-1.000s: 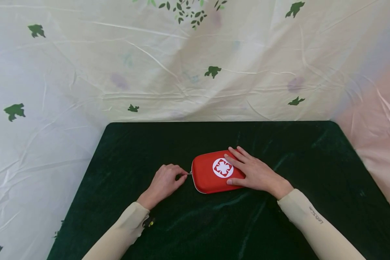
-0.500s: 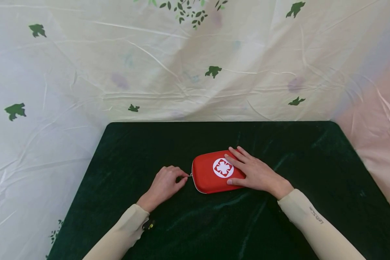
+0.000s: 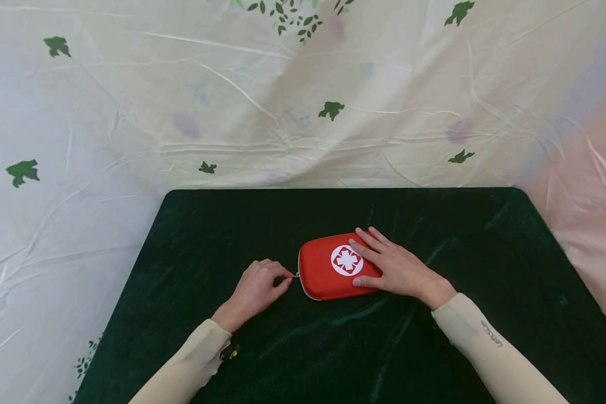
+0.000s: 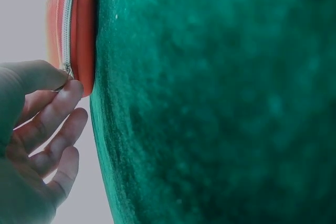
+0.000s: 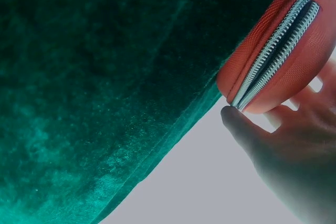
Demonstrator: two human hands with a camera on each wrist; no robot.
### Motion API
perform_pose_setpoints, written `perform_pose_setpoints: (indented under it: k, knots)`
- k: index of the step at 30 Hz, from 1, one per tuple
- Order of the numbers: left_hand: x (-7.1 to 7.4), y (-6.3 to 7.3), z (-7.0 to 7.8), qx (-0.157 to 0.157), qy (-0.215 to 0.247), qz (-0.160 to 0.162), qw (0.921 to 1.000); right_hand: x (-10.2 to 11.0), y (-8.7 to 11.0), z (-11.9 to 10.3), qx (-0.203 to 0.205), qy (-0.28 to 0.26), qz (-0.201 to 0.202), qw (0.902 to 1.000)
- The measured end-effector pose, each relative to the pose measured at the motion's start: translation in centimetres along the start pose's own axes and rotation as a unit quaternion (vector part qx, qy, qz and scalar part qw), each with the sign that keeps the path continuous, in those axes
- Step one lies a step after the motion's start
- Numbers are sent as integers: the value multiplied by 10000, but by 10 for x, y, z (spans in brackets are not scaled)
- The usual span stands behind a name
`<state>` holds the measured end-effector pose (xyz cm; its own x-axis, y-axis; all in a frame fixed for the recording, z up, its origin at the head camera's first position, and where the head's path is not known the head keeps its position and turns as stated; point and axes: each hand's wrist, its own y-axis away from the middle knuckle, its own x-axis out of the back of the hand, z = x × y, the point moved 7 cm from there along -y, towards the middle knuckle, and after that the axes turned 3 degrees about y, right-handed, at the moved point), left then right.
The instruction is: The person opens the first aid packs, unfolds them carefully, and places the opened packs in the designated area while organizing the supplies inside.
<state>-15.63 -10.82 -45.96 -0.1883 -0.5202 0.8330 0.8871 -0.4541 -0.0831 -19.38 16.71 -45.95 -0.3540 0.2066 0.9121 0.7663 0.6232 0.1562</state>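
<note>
A red zippered first-aid case (image 3: pixel 318 275) with a white cross emblem lies flat on the green cloth. At its left end my left hand (image 3: pixel 257 286) pinches the small metal zipper pull (image 4: pixel 68 72) between thumb and index finger. The other fingers are loosely bent in the left wrist view. My right hand (image 3: pixel 396 266) rests on the case's right part with fairly straight, spread fingers, covering that end. In the right wrist view the zipper teeth (image 5: pixel 273 51) stand parted in a narrow gap, close to the thumb. The case's contents are hidden.
Dark green velvety cloth covers the table (image 3: pixel 222 224). A pale curtain (image 3: pixel 262 112) with green bird and leaf prints hangs behind and at the sides. Something small and dark (image 3: pixel 229 352) sits at the left cuff.
My left hand has shifted slightly toward me along the case's left end, with the zipper pull. The right hand and the case stay in place.
</note>
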Motion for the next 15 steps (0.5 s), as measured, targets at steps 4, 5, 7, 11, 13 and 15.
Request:
perform_pose_setpoints:
  k: [4,5,7,11,13,15]
  knots:
    - [-1,2,1,-1,59,-8,10000,0,0,0,-12,17,-23,10000]
    - [-1,2,2,0,77,1,10000,0,0,0,-18,19,-29,10000]
    - [-1,3,2,-1,98,14,10000,1,-1,0,-21,35,-37,10000]
    - [-1,4,3,-26,93,29,9999,1,0,-1,-32,33,-53,10000]
    - [-2,5,3,-45,87,27,9999,1,0,-1,-34,28,-57,10000]
    - [-2,5,4,-63,67,30,10000,1,0,-1,-39,17,-56,10000]
